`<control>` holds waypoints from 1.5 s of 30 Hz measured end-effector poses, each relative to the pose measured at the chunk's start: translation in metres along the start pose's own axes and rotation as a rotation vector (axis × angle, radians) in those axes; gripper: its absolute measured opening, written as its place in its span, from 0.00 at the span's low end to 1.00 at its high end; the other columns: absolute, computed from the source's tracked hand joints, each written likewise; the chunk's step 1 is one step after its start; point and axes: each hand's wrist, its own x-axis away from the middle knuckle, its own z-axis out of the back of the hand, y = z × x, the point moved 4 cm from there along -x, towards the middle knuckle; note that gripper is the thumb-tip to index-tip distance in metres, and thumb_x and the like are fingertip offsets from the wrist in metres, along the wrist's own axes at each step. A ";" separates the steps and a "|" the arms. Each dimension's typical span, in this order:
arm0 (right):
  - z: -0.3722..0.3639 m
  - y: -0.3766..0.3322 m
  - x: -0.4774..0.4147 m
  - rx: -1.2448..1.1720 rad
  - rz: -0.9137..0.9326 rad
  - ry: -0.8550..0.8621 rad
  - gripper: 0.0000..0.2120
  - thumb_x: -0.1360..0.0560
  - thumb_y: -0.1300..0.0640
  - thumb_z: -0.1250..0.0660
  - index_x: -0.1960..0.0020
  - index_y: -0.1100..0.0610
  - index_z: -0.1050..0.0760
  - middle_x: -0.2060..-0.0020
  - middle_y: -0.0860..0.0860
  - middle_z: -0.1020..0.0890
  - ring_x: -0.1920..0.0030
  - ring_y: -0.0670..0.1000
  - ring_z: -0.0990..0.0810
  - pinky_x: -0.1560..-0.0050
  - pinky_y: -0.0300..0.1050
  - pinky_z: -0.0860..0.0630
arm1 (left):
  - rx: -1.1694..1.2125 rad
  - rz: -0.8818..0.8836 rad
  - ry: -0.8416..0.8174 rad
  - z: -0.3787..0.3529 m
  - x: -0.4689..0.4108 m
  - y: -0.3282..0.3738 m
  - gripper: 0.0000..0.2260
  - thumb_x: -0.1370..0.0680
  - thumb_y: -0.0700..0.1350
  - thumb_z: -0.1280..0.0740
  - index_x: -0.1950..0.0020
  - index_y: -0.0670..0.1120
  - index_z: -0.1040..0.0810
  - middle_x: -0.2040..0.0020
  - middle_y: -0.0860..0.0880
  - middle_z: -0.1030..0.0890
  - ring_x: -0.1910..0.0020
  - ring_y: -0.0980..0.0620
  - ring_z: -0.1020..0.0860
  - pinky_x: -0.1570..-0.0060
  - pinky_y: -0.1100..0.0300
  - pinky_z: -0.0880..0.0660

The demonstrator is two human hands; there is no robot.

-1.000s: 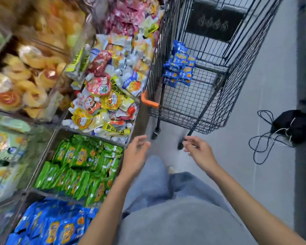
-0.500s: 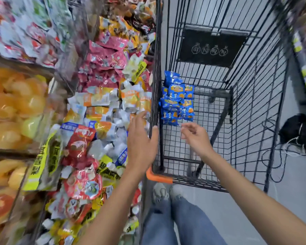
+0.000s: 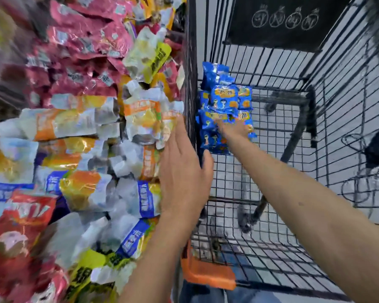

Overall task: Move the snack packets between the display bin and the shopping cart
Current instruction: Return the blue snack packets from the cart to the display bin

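Head view: your right hand (image 3: 233, 130) now lands on the blue packets (image 3: 224, 98) at one o'clock in the shopping cart (image 3: 309, 110), grip hidden; left hand (image 3: 184, 171) flat, empty. Pickup begins.

Right hand (image 3: 233, 132) touches blue packets (image 3: 224, 99) in cart (image 3: 310, 119); left hand (image 3: 182, 171) flat over mixed packets (image 3: 140, 119).

Blue snack packets (image 3: 224, 99) lie piled inside the black wire shopping cart (image 3: 309, 99), against its left wall.

Left hand (image 3: 184, 171) was flat, fingers straight, thumb splayed. Right arm reached forward; right hand (image 3: 234, 131) blurred, fingers possibly curled.
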 end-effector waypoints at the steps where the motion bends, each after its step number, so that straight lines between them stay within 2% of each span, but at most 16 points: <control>1: -0.004 0.000 -0.003 -0.096 -0.036 -0.035 0.38 0.30 0.43 0.29 0.30 0.62 0.38 0.35 0.59 0.28 0.39 0.60 0.26 0.47 0.53 0.26 | 0.007 0.000 -0.015 0.000 0.000 0.001 0.32 0.24 0.45 0.34 0.24 0.38 0.45 0.27 0.41 0.35 0.29 0.45 0.35 0.32 0.57 0.40; 5: -0.003 0.005 0.008 -0.573 -0.168 -0.193 0.18 0.30 0.63 0.28 0.43 0.64 0.28 0.50 0.59 0.21 0.61 0.55 0.20 0.61 0.48 0.20 | -0.039 -0.069 0.020 0.009 0.000 0.008 0.31 0.26 0.40 0.33 0.26 0.34 0.42 0.26 0.36 0.38 0.26 0.40 0.40 0.27 0.49 0.43; 7: 0.015 0.015 0.032 -0.633 -0.138 -0.258 0.07 0.29 0.63 0.30 0.54 0.60 0.28 0.59 0.56 0.21 0.69 0.50 0.21 0.68 0.42 0.21 | -0.077 -0.221 0.078 0.010 0.005 0.024 0.28 0.27 0.38 0.32 0.29 0.33 0.36 0.28 0.34 0.37 0.27 0.38 0.40 0.28 0.45 0.42; 9: 0.042 0.029 0.063 -0.649 -0.037 -0.343 0.05 0.27 0.62 0.33 0.51 0.59 0.25 0.61 0.53 0.19 0.68 0.49 0.21 0.69 0.39 0.24 | -0.002 -0.296 0.062 0.002 0.011 0.039 0.26 0.26 0.38 0.34 0.30 0.34 0.34 0.28 0.35 0.36 0.27 0.40 0.40 0.27 0.49 0.43; 14: 0.090 0.064 0.116 -0.592 0.175 -0.579 0.09 0.27 0.65 0.35 0.48 0.60 0.22 0.59 0.52 0.16 0.63 0.47 0.18 0.65 0.36 0.23 | 0.324 0.177 -0.114 -0.033 0.014 0.042 0.34 0.22 0.53 0.38 0.23 0.42 0.50 0.22 0.49 0.51 0.24 0.56 0.53 0.30 0.73 0.56; 17: 0.093 0.064 0.109 -0.563 0.189 -0.650 0.13 0.33 0.60 0.32 0.49 0.59 0.22 0.56 0.54 0.15 0.59 0.49 0.17 0.61 0.37 0.22 | 0.247 0.221 -0.064 -0.047 0.012 0.043 0.34 0.25 0.52 0.33 0.25 0.45 0.43 0.26 0.49 0.38 0.28 0.56 0.41 0.36 0.71 0.45; 20: 0.085 0.061 0.086 -0.573 0.123 -0.699 0.13 0.33 0.62 0.32 0.49 0.60 0.23 0.54 0.56 0.18 0.56 0.51 0.19 0.57 0.40 0.23 | 0.392 0.365 -0.002 -0.063 0.008 0.036 0.37 0.29 0.44 0.26 0.25 0.42 0.42 0.30 0.50 0.37 0.34 0.70 0.40 0.41 0.83 0.47; 23: 0.071 0.060 0.066 -0.545 0.020 -0.807 0.06 0.31 0.58 0.33 0.54 0.55 0.21 0.59 0.51 0.18 0.58 0.49 0.21 0.55 0.43 0.25 | 0.662 0.709 -0.047 -0.086 0.003 0.015 0.36 0.31 0.43 0.24 0.28 0.48 0.39 0.39 0.52 0.29 0.38 0.52 0.28 0.44 0.68 0.33; 27: 0.051 0.037 0.026 -0.363 -0.080 -0.554 0.16 0.23 0.45 0.40 0.59 0.53 0.19 0.66 0.50 0.22 0.66 0.48 0.25 0.66 0.39 0.30 | 0.769 0.954 -0.087 -0.115 0.005 -0.003 0.30 0.37 0.40 0.20 0.40 0.47 0.32 0.43 0.44 0.23 0.47 0.46 0.21 0.47 0.54 0.24; 28: 0.043 0.028 0.015 -0.242 -0.039 -0.478 0.17 0.25 0.43 0.38 0.57 0.56 0.20 0.66 0.50 0.22 0.65 0.49 0.23 0.66 0.39 0.29 | 0.804 1.010 -0.103 -0.121 0.008 -0.007 0.28 0.38 0.39 0.20 0.42 0.45 0.28 0.43 0.43 0.22 0.48 0.45 0.20 0.46 0.51 0.23; 31: 0.012 0.011 -0.008 0.063 0.102 -0.366 0.24 0.31 0.40 0.30 0.71 0.57 0.34 0.73 0.53 0.26 0.66 0.55 0.24 0.58 0.49 0.27 | 0.869 1.125 -0.099 -0.133 0.018 -0.018 0.15 0.35 0.39 0.22 0.51 0.45 0.20 0.43 0.40 0.21 0.49 0.42 0.19 0.49 0.44 0.21; 33: 0.001 0.010 -0.018 0.183 0.137 -0.295 0.27 0.34 0.40 0.27 0.71 0.55 0.41 0.74 0.52 0.31 0.72 0.52 0.33 0.71 0.48 0.35 | 0.848 1.163 -0.100 -0.135 0.026 -0.025 0.12 0.32 0.39 0.24 0.52 0.46 0.20 0.43 0.40 0.21 0.48 0.42 0.19 0.49 0.43 0.22; 35: 0.000 0.009 -0.023 0.249 0.181 -0.237 0.28 0.36 0.39 0.26 0.70 0.55 0.41 0.74 0.50 0.34 0.72 0.52 0.34 0.74 0.47 0.43 | 0.828 1.174 -0.116 -0.134 0.031 -0.028 0.11 0.29 0.39 0.27 0.48 0.45 0.21 0.43 0.41 0.21 0.49 0.43 0.19 0.48 0.43 0.22; 39: 0.002 0.014 -0.020 0.174 0.271 -0.199 0.23 0.38 0.46 0.23 0.62 0.55 0.35 0.66 0.49 0.27 0.62 0.53 0.28 0.70 0.46 0.36 | 0.816 1.199 -0.160 -0.135 0.036 -0.031 0.12 0.25 0.42 0.30 0.42 0.44 0.24 0.44 0.43 0.20 0.49 0.44 0.19 0.51 0.50 0.21; 43: 0.034 0.021 0.004 -0.083 0.331 -0.146 0.20 0.35 0.54 0.23 0.60 0.52 0.35 0.66 0.45 0.29 0.64 0.46 0.30 0.63 0.44 0.32 | 0.819 1.232 -0.175 -0.134 0.037 -0.033 0.14 0.23 0.44 0.32 0.38 0.45 0.26 0.42 0.44 0.20 0.49 0.45 0.19 0.52 0.51 0.21; 45: 0.058 0.030 0.017 -0.255 0.317 -0.226 0.18 0.33 0.58 0.25 0.59 0.49 0.35 0.64 0.50 0.22 0.63 0.49 0.26 0.60 0.46 0.28 | 0.866 1.286 -0.171 -0.135 0.035 -0.031 0.16 0.23 0.43 0.33 0.36 0.45 0.27 0.42 0.43 0.20 0.50 0.45 0.19 0.59 0.55 0.20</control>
